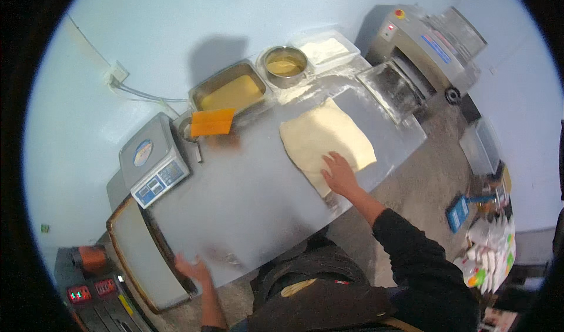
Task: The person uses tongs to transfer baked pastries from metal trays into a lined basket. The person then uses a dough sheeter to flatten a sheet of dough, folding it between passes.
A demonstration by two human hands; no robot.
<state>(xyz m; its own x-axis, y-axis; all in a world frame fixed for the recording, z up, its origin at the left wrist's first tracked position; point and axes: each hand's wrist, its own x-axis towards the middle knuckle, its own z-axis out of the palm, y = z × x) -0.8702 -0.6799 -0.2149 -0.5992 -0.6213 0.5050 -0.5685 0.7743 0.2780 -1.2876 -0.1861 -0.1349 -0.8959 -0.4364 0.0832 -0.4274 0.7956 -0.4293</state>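
Dark clothing [329, 308] sits at 6 o'clock; dough sheet [326, 133] is spread flat at 2, probably steadied by the splayed right hand [341, 176]. Nothing seems gripped by the blurry, loose left hand [195, 271], 7 o'clock.

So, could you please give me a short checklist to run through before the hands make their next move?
1. Pale, flat sheet of dough lies wholly on the grey, smooth tabletop: ok.
2. Right hand is at the dough's near edge, fingers over it: ok.
3. Left hand is clear of the pale rectangular tray with a brown rim: cannot tell; the hand is blurred beside it.
4. Orange, flat rectangular scraper is apart from the dough: ok.
5. Grey, square-topped digital scale has a readable display: not ok; too small to read here.
6. Grey, boxy metal machine is stopped: cannot tell.
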